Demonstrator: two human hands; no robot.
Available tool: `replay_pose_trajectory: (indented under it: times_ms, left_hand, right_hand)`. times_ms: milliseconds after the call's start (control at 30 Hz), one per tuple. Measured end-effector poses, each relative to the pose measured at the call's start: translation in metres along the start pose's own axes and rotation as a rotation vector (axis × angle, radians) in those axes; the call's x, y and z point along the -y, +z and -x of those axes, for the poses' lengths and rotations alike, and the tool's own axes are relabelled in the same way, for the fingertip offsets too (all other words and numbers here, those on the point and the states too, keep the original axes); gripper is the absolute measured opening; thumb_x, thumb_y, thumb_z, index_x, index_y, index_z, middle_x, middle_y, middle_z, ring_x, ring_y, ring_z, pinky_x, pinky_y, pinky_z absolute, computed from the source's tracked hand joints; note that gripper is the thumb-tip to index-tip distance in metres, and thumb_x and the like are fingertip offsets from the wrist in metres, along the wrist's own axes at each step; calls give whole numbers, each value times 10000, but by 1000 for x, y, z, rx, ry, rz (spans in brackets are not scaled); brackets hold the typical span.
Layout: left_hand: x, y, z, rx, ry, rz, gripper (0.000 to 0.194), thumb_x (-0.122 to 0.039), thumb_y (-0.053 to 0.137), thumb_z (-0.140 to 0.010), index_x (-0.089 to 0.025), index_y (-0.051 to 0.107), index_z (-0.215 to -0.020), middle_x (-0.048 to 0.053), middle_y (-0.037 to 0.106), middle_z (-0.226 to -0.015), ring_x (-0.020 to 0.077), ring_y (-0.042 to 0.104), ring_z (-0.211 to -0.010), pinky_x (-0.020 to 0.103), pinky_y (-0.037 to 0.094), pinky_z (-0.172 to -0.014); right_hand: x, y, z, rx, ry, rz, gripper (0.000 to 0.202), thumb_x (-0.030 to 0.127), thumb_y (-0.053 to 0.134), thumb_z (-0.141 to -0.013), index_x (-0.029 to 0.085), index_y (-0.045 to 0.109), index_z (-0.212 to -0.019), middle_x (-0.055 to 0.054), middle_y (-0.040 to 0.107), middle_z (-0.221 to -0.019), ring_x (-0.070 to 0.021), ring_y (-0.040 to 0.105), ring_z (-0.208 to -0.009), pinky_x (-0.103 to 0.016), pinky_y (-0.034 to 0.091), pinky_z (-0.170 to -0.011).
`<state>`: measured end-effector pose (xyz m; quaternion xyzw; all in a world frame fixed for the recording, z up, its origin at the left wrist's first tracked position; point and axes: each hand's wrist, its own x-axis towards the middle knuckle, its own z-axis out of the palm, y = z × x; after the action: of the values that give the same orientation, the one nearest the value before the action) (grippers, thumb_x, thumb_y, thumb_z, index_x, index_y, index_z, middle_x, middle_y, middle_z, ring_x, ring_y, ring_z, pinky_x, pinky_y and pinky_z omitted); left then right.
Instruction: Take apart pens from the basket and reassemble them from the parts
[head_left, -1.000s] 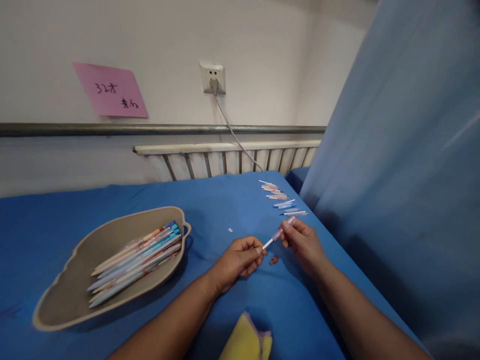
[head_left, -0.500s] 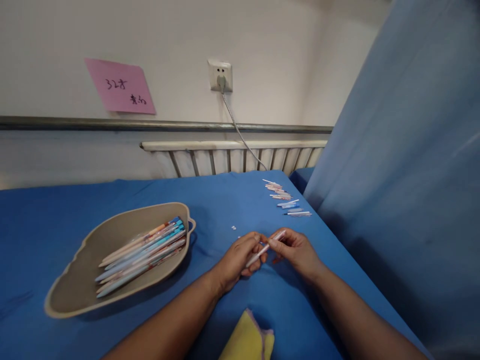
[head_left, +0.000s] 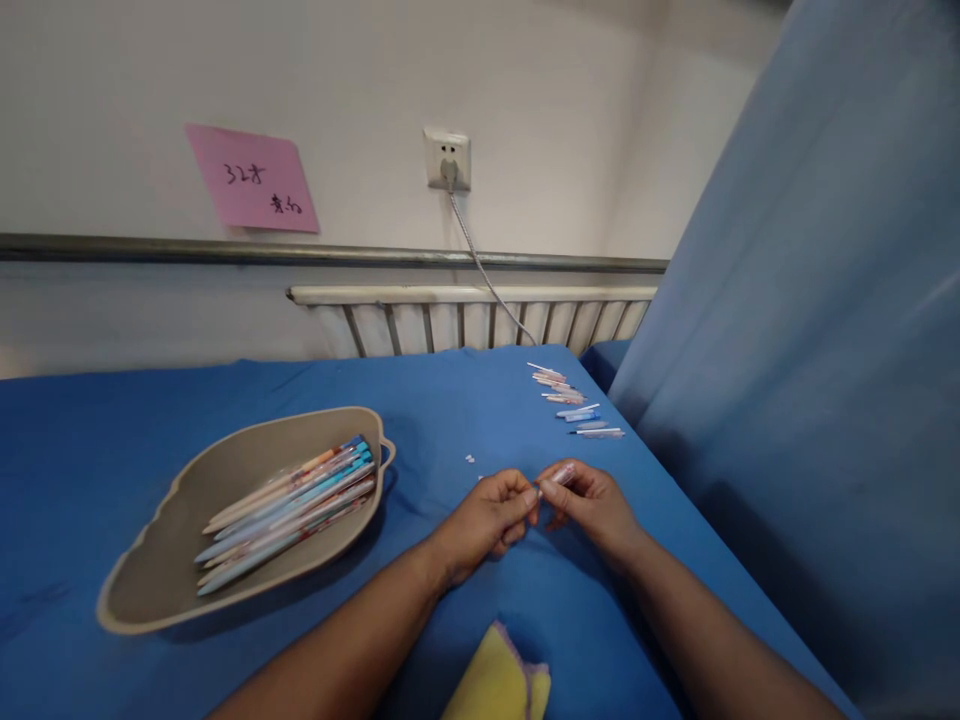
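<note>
A pale pinkish pen (head_left: pixel 565 474) is held between my two hands in front of me, above the blue cloth. My right hand (head_left: pixel 598 508) grips its barrel, with the back end showing past the thumb and forefinger. Thumb and fingers of my left hand (head_left: pixel 487 522) are pinched together at the pen's other end. That end is hidden by the left fingers, so I cannot tell whether the pen is in one piece. Beyond the hands, at the right table edge, lie several short pen parts and refills (head_left: pixel 577 412). Tiny white bits (head_left: pixel 469 458) lie just beyond my left hand.
To the left stands a beige basin (head_left: pixel 161 540) with several pens (head_left: pixel 296 505) in it. A folded yellow cloth (head_left: pixel 491 682) lies at the near edge of the blue-covered table (head_left: pixel 420 400). A blue curtain (head_left: pixel 810 330) hangs at the right; a white rail (head_left: pixel 465 294) runs behind.
My left hand has turned and closed over the pen's front end, which showed before and is now hidden. The right hand keeps its grip. The view has shifted slightly.
</note>
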<state>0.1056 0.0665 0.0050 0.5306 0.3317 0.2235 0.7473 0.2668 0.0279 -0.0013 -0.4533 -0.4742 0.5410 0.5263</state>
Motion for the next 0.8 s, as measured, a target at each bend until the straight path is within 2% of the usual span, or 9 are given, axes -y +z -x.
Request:
replay_pose_trajectory:
  times_ms: [133, 267, 367, 533, 600, 667, 733, 800]
  left_hand:
    - [-1, -1, 0, 62, -4, 45, 336, -484, 584, -787, -161, 502, -744, -47, 472, -601, 25, 276, -381, 159, 116, -333]
    - [-4, 2, 2, 69, -11, 116, 342, -489, 543, -810, -150, 523, -766, -13, 518, -666, 25, 325, -391, 157, 132, -332]
    - [-5, 3, 3, 46, -11, 151, 288, -431, 609, -784, -166, 497, -790, -27, 519, -686, 15, 320, -390, 143, 126, -335]
    - [-5, -2, 3, 80, -30, 143, 309, -430, 627, -780, -180, 447, -756, -51, 501, -660, 4, 287, -377, 136, 113, -336]
    - [-5, -4, 1, 76, -27, 105, 307, -438, 614, -786, -180, 451, -747, -50, 514, -652, 8, 290, -372, 138, 123, -333]
    - [-4, -4, -1, 45, -17, 19, 304, -442, 610, -782, -178, 469, -735, -57, 511, -599, 17, 299, -360, 141, 152, -330]
    - [-2, -5, -3, -10, 20, -81, 298, -427, 635, -758, -173, 484, -712, -68, 499, -532, 26, 319, -347, 143, 191, -330]
    - [-1, -5, -4, -46, 59, -150, 289, -392, 668, -727, -168, 491, -685, -76, 485, -476, 31, 337, -336, 142, 216, -334]
  right_hand:
    - [4, 3, 1, 108, -26, -24, 338, 447, 713, -687, 176, 642, -876, -2, 645, -647, -121, 563, -582, -233, 404, -530]
    - [2, 5, 0, 38, -18, 4, 308, 456, 706, -686, 168, 634, -767, 2, 627, -586, -116, 536, -534, -235, 387, -505]
    - [-2, 6, -2, -24, -15, 21, 317, 465, 716, -665, 168, 623, -726, 8, 607, -578, -118, 529, -532, -229, 392, -484]
    - [-6, 4, -2, 7, -47, 18, 274, 434, 682, -710, 174, 607, -756, 21, 575, -616, -97, 489, -518, -228, 407, -489]
    - [-5, 1, 0, 5, -60, 25, 283, 413, 672, -725, 197, 601, -895, -2, 608, -756, -114, 527, -578, -237, 434, -497]
    - [-2, -4, 2, -36, -110, 102, 425, 386, 672, -729, 249, 535, -1107, -49, 603, -1006, -170, 582, -744, -255, 467, -505]
    - [4, -8, 5, -51, -242, 310, 511, 339, 666, -740, 282, 479, -1213, -79, 533, -1198, -234, 557, -967, -299, 504, -585]
    - [9, -10, 7, 20, -398, 589, 429, 274, 647, -759, 271, 533, -1173, -81, 557, -1175, -252, 520, -1048, -358, 494, -731]
